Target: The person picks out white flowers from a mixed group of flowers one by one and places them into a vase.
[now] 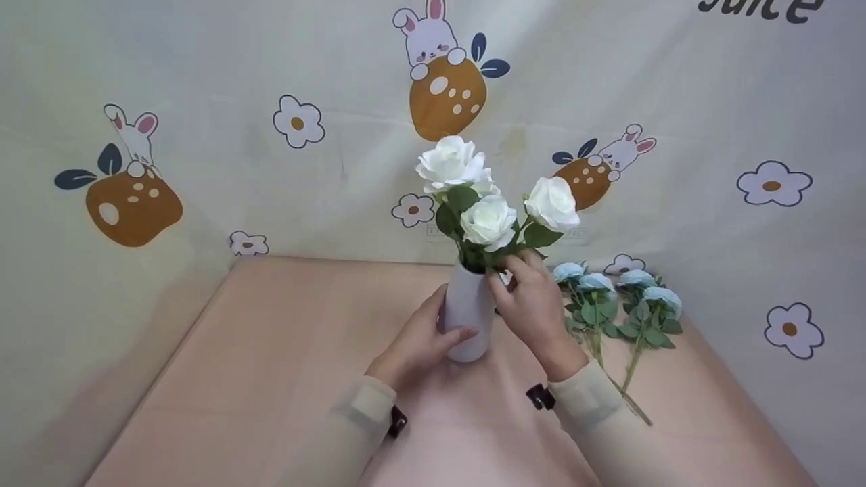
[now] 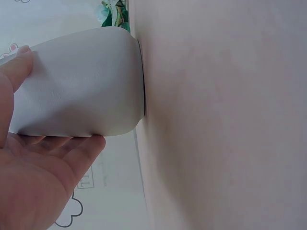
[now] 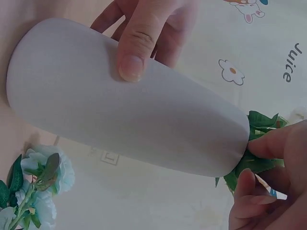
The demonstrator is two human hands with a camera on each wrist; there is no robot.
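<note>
A pale grey vase [image 1: 467, 314] stands upright on the table, holding several white roses [image 1: 488, 222] with dark green leaves. My left hand [image 1: 416, 341] grips the vase low on its side; in the right wrist view its thumb [image 3: 132, 67] lies flat against the vase wall. At the mouth, my right hand [image 1: 538, 308] pinches among the green leaves [image 3: 261, 120], just below the rightmost white rose [image 1: 553, 203]. The stem between those fingers is mostly hidden. In the left wrist view the vase base [image 2: 136, 76] meets the tabletop.
To the right on the pink tabletop [image 1: 304, 352] lie several light blue flowers [image 1: 597, 283] with leafy stems [image 1: 632, 368]. Behind the table hangs a pale backdrop [image 1: 352, 176] printed with rabbits and flowers. A dark wrist device [image 1: 541, 397] sits beside my right sleeve.
</note>
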